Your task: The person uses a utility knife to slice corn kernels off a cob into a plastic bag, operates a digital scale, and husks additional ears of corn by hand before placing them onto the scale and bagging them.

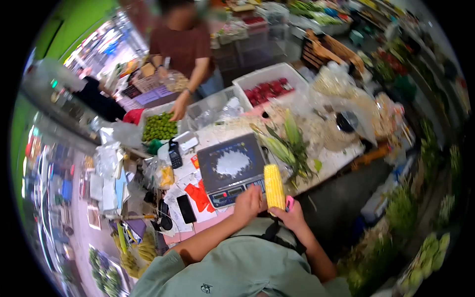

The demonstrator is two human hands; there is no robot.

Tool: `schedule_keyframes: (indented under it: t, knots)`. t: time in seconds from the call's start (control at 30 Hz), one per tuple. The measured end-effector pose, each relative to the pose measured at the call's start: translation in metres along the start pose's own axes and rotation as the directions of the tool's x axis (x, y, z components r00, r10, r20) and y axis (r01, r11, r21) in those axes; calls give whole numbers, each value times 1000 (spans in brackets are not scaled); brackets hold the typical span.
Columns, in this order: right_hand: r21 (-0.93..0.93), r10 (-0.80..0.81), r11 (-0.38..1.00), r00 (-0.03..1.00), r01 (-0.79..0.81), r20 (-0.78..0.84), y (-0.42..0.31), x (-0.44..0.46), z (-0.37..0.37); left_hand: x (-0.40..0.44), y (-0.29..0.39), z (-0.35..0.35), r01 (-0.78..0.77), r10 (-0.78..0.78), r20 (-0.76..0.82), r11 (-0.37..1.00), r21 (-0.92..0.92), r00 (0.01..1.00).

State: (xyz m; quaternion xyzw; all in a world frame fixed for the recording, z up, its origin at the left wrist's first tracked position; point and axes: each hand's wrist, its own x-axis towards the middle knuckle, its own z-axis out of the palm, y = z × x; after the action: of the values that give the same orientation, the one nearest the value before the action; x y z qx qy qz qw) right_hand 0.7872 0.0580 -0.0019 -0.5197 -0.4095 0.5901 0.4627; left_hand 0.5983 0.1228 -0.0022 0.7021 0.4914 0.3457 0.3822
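A husked yellow ear of corn (274, 189) stands nearly upright in my right hand (292, 217), which is closed around its lower end. A small pink object (289, 203) shows by the same hand; its kind is unclear. My left hand (248, 202) is just left of the corn, over the front edge of the digital scale (231, 168). Its fingers are curled, and anything inside them is hidden. Green corn husks (292, 148) lie on the table behind the corn. On the scale's plate is a bright white patch, perhaps glare.
A black phone (186, 208) and a card terminal (175, 154) lie left of the scale. Behind it stand a crate of green fruit (160, 127) and a white bin of red produce (271, 84). Another person (180, 49) reaches into the green fruit. Plastic bags (339, 116) crowd the right.
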Motion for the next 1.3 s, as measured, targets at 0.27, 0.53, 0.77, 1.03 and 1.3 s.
schedule_keyframes:
  t: [0.27, 0.53, 0.77, 1.03, 1.3]
  knots:
    - [-500, 78, 866, 981, 20, 175, 6, 9, -19, 8, 24, -1, 534, -222, 491, 221, -816, 842]
    - [-602, -246, 793, 858, -89, -451, 33, 154, -122, -14, 10, -14, 422, -601, 236, 187, -887, 763]
    - [-767, -172, 611, 913, -195, -369, 81, 268, -143, -59, 2, -32, 280, -788, -50, 276, -920, 613]
    - [-881, -16, 469, 997, -59, -75, 62, 264, -123, -101, 16, -15, 144, -901, -256, 321, -936, 350]
    - [-805, -68, 545, 945, -234, -320, 51, 241, -196, -91, 35, -4, 84, -898, -301, 343, -936, 322]
